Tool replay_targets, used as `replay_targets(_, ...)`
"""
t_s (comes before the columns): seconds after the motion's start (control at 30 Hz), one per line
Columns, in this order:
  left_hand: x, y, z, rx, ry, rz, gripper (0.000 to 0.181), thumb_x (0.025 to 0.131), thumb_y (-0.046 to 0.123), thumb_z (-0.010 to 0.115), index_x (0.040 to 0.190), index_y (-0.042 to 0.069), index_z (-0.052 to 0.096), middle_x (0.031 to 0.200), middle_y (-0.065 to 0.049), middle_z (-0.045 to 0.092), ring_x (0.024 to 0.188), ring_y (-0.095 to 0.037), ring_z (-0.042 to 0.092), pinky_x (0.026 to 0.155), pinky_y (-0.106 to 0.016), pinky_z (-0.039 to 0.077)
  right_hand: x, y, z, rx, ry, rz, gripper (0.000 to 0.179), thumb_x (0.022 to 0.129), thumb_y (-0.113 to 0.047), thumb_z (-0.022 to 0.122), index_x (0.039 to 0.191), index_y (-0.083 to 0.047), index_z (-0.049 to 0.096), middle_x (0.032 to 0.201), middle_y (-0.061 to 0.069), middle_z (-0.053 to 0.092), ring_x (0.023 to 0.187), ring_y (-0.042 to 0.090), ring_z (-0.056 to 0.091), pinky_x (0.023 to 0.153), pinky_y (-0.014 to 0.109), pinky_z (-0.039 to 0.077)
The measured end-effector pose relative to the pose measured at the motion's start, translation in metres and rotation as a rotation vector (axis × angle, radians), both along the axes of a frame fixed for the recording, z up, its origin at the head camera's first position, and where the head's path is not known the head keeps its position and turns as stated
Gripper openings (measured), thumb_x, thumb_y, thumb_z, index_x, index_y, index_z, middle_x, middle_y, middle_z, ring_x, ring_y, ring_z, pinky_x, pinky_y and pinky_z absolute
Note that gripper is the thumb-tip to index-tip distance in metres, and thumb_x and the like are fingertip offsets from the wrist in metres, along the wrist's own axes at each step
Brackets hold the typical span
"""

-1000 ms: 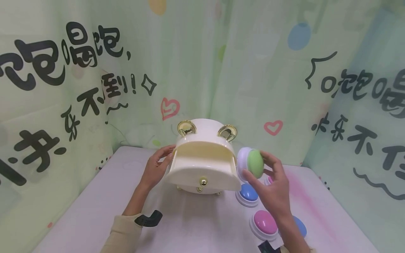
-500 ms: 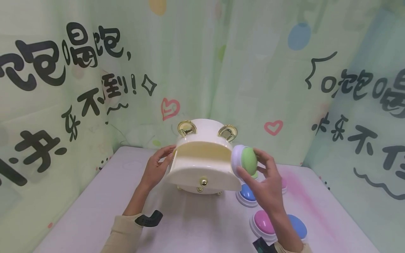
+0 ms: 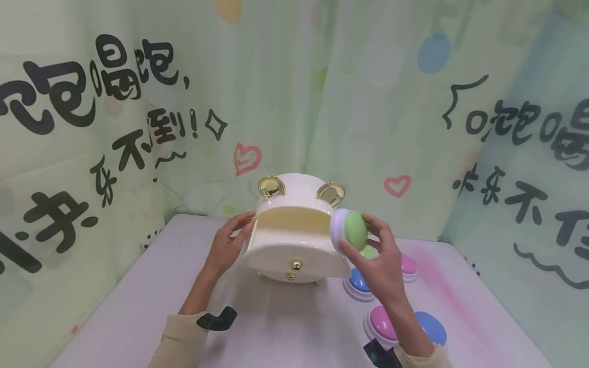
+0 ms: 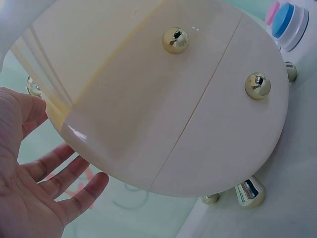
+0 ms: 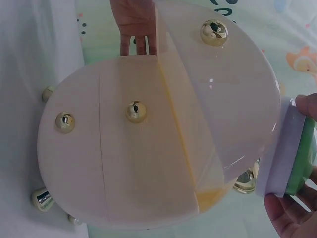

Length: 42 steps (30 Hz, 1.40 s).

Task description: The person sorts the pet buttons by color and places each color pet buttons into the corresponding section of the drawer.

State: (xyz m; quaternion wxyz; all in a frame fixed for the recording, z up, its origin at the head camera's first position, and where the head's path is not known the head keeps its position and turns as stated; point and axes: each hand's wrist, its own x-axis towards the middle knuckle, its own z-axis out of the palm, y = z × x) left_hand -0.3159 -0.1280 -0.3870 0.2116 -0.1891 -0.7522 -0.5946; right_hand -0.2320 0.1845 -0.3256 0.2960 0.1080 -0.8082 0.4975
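Observation:
A cream bear-eared mini drawer cabinet [image 3: 294, 186] with gold ears stands mid-table, its top drawer [image 3: 271, 251] pulled out. My left hand [image 3: 227, 245] rests at the cabinet's left side; the left wrist view shows its fingers [image 4: 67, 176] spread along the curved edge. In my right hand [image 3: 382, 263] is a green-domed push button [image 3: 356, 231] with a white base, pinched between thumb and fingers. The button is tipped on its side, base facing the cabinet, and overlaps the drawer's right edge. In the right wrist view its pale base [image 5: 282, 148] is right beside the drawer front.
On the table to the right lie more buttons: a blue one [image 3: 359, 281], a pink one [image 3: 383, 323], another blue one [image 3: 431, 328], a smaller-looking pink one [image 3: 408, 265] and a green one [image 3: 369, 252]. A printed curtain [image 3: 294, 102] hangs behind the table.
My right hand has moved left with the green push button, from beside the cabinet to the drawer's right edge. The left hand has stayed where it was.

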Motion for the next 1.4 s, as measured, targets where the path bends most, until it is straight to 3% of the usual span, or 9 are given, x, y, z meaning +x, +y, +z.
replay_targets(0.33,-0.001,-0.001,-0.001,0.017,0.006,-0.009,0.035,0.104,0.014,0.060,0.138,0.009,0.063,0.135,-0.014,0.065,0.127,-0.032,0.060,0.085,-0.023,0.056,-0.005,-0.007,0.000,-0.002,-0.007,0.046,0.071,0.084,-0.019,0.085,0.146,-0.011,0.050,0.140,0.004,0.058,0.116,0.019,0.058,0.089,0.018,0.050)
replay_targets(0.47,-0.002,0.000,-0.002,0.021,0.003,-0.012,0.035,0.104,0.014,0.060,0.138,0.009,0.063,0.134,-0.014,0.065,0.127,-0.032,0.060,0.085,-0.021,0.056,-0.005,-0.010,0.000,0.012,-0.028,0.047,0.072,0.085,-0.020,0.085,0.146,-0.010,0.049,0.141,0.006,0.057,0.117,0.023,0.060,0.091,0.026,0.051)
replay_targets(0.73,-0.001,0.001,-0.001,0.013,0.010,-0.005,0.034,0.104,0.013,0.060,0.137,0.008,0.063,0.134,-0.014,0.065,0.126,-0.033,0.060,0.089,-0.044,0.060,-0.007,-0.015,-0.004,0.022,-0.051,0.058,0.073,0.085,-0.022,0.085,0.147,-0.011,0.048,0.142,0.008,0.056,0.119,0.028,0.059,0.095,0.050,0.053)
replay_targets(1.13,-0.001,0.001,0.001,0.003,0.012,0.003,0.034,0.104,0.014,0.060,0.137,0.008,0.063,0.134,-0.014,0.066,0.126,-0.032,0.060,0.090,-0.047,0.060,-0.011,-0.018,-0.005,0.049,-0.076,0.078,0.067,0.088,-0.026,0.081,0.146,-0.011,0.049,0.141,0.007,0.058,0.125,0.024,0.057,0.098,0.043,0.051)
replay_targets(1.4,-0.001,0.001,-0.001,0.004,0.011,-0.001,0.035,0.104,0.014,0.060,0.138,0.009,0.062,0.135,-0.014,0.065,0.127,-0.032,0.060,0.091,-0.049,0.059,-0.012,-0.017,-0.008,0.050,-0.081,0.077,0.065,0.090,-0.027,0.080,0.145,-0.011,0.049,0.143,0.008,0.058,0.126,0.026,0.058,0.098,0.049,0.052)
